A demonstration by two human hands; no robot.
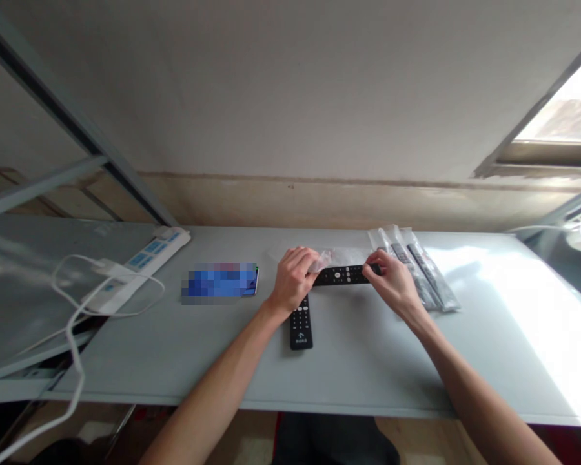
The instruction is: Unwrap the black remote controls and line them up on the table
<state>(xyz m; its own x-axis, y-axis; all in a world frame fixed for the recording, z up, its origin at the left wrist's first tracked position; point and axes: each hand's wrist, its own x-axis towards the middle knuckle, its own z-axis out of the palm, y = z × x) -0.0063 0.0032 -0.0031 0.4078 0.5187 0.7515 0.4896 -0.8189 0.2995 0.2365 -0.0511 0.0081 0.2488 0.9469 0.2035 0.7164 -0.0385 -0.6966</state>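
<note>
A black remote control (339, 276) lies crosswise between my two hands, its buttons facing up. My right hand (391, 274) is closed on its right end, thumb and fingers pinched together. My left hand (294, 276) is curled closed at the other end, with a crinkled clear plastic bag (325, 259) at its fingertips; its fingers partly hide the remote's left end. Below my left hand, a second black remote control (301, 328) rests lengthwise on the grey table, its upper part covered by the hand.
Several bagged remotes (423, 274) lie side by side at the right. A phone (221, 281) with a blurred screen is to the left. Farther left are a white power strip (148, 261) and its looping white cable (76, 361). Metal frame posts (130, 184) and a wall border the table (358, 361).
</note>
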